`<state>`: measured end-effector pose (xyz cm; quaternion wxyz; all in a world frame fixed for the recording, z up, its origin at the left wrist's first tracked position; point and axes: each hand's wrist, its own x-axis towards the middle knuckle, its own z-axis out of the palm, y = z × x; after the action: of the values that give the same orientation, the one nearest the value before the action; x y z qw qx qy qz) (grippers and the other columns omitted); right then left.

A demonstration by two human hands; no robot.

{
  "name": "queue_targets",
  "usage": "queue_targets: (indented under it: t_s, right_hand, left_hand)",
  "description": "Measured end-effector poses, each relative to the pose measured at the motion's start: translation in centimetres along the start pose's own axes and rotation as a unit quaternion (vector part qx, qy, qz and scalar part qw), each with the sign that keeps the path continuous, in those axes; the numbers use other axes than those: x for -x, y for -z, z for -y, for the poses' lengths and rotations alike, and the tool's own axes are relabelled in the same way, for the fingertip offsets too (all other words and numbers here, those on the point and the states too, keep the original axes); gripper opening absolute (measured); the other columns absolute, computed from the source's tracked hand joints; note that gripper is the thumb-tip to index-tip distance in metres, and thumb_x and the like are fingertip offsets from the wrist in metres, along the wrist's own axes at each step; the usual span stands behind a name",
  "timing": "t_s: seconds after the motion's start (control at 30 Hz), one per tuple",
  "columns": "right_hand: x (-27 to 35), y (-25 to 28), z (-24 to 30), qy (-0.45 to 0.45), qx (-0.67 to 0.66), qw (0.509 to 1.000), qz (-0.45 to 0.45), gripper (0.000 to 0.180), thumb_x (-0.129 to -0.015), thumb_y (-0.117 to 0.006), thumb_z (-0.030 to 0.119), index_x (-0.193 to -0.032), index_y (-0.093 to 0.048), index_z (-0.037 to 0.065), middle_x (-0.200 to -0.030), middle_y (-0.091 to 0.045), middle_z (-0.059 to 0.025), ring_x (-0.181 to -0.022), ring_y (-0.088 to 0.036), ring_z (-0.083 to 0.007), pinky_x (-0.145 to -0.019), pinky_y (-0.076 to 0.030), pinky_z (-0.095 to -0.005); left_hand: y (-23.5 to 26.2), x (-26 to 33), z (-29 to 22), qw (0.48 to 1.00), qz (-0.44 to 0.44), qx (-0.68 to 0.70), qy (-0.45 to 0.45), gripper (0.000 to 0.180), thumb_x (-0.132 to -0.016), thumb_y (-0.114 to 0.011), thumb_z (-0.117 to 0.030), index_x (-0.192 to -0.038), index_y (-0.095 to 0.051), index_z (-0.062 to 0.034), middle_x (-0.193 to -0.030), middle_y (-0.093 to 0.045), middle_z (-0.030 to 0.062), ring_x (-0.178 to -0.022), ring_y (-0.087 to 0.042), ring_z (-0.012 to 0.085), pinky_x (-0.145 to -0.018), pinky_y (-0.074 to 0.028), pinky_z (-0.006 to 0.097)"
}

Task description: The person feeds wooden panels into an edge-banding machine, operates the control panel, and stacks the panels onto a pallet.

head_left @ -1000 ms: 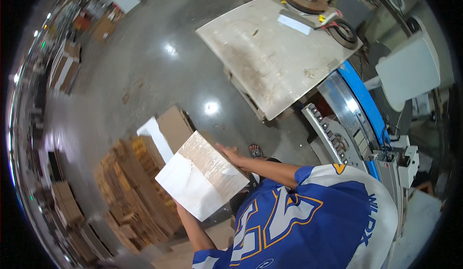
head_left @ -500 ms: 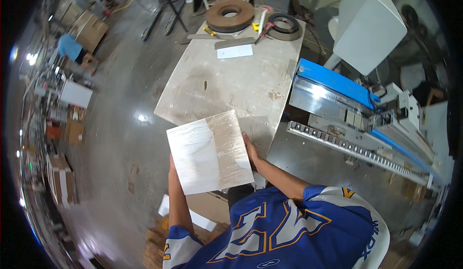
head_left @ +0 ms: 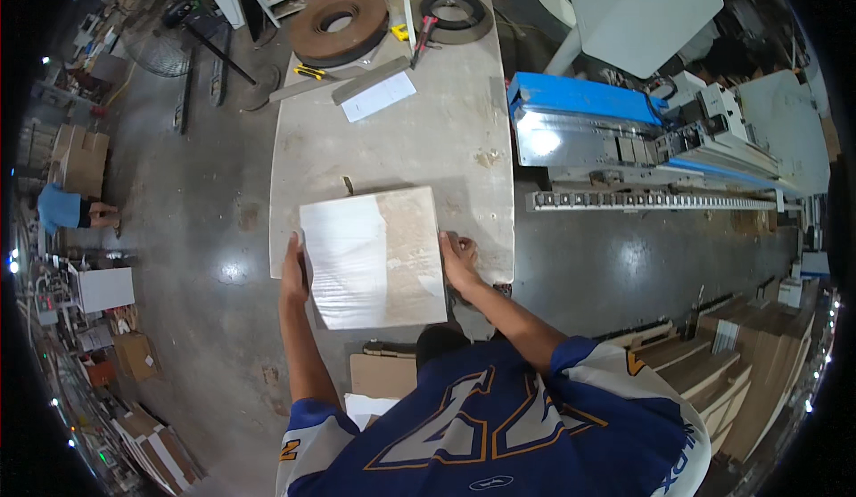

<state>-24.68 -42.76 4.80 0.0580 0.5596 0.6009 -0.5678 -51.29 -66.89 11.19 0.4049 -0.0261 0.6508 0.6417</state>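
Observation:
Between my two hands is a square board (head_left: 343,261), its top face part glossy white and part tan, with a wrinkled or streaked surface. My left hand (head_left: 293,270) grips its left edge, thumb up along the side. At the opposite edge, my right hand (head_left: 458,262) holds it with curled fingers. The board covers the near part of a worn pale table (head_left: 401,145); whether it rests on the tabletop or hovers just above cannot be made out. Fingers under the board are hidden.
Toward the table's far end lie a brown roll of banding (head_left: 308,32), a dark roll (head_left: 459,17), a yellow-handled cutter (head_left: 309,73), a red-handled tool (head_left: 424,33), a grey strip (head_left: 370,81) and white paper (head_left: 379,98). A blue-topped machine (head_left: 580,98) stands right; a person (head_left: 64,209) is far left.
Both hands have carried the board forward over the table and turned it squarer to the table's edges. My view has swung right, so the table now appears straighter.

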Motion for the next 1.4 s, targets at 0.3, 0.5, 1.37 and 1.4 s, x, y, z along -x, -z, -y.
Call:
queue_targets:
  t_s: [0.3, 0.5, 1.37, 1.4]
  right_hand:
    - [1.8, 1.2, 0.3, 0.068, -0.128, 0.971, 0.191, 0.107, -0.097, -0.034, 0.083, -0.165, -0.02, 0.001, -0.168, -0.018, -0.0248, -0.155, -0.022, -0.0413, -0.125, -0.024, -0.0497]
    - [-0.4, 2.2, -2.5, 0.15, -0.06, 0.962, 0.222, 0.098, -0.1, -0.038, 0.078, -0.165, -0.024, 0.006, -0.165, -0.024, -0.025, -0.153, -0.026, -0.0399, -0.125, -0.025, -0.048]
    - [-14.0, 49.3, -13.1, 0.303, -0.015, 0.949, 0.083, 0.044, -0.105, -0.066, 0.038, -0.135, -0.063, 0.006, -0.115, -0.068, -0.0042, -0.105, -0.062, -0.0139, -0.095, -0.048, -0.0291]
    - [-14.3, 48.9, -12.7, 0.298, -0.019, 0.948, 0.106, 0.043, -0.105, -0.066, 0.037, -0.135, -0.064, 0.006, -0.118, -0.069, -0.0063, -0.109, -0.063, -0.0149, -0.097, -0.048, -0.0296]
  left_hand:
    - [-6.6, 6.6, -3.1, 0.8, -0.283, -0.465, -0.251, 0.077, -0.104, -0.06, -0.047, -0.157, -0.039, 0.0042, -0.161, -0.04, 0.0282, -0.152, -0.035, 0.0423, -0.124, -0.028, 0.048]
    - [-20.4, 9.6, 1.3, 0.751, -0.11, -0.529, -0.379, 0.08, -0.105, -0.054, -0.043, -0.162, -0.026, 0.0048, -0.17, -0.026, 0.025, -0.158, -0.014, 0.0502, -0.128, -0.011, 0.06]
    - [-18.4, 14.1, 10.4, 0.754, -0.606, -0.252, -0.01, 0.094, -0.095, -0.065, -0.062, -0.143, -0.048, 0.0167, -0.145, -0.054, 0.0346, -0.133, -0.055, 0.0412, -0.112, -0.043, 0.047]
    - [-19.0, 13.1, 10.0, 0.794, -0.591, -0.138, -0.013, 0.095, -0.092, -0.072, -0.061, -0.141, -0.05, 0.0169, -0.143, -0.057, 0.0332, -0.131, -0.058, 0.0373, -0.111, -0.044, 0.045]
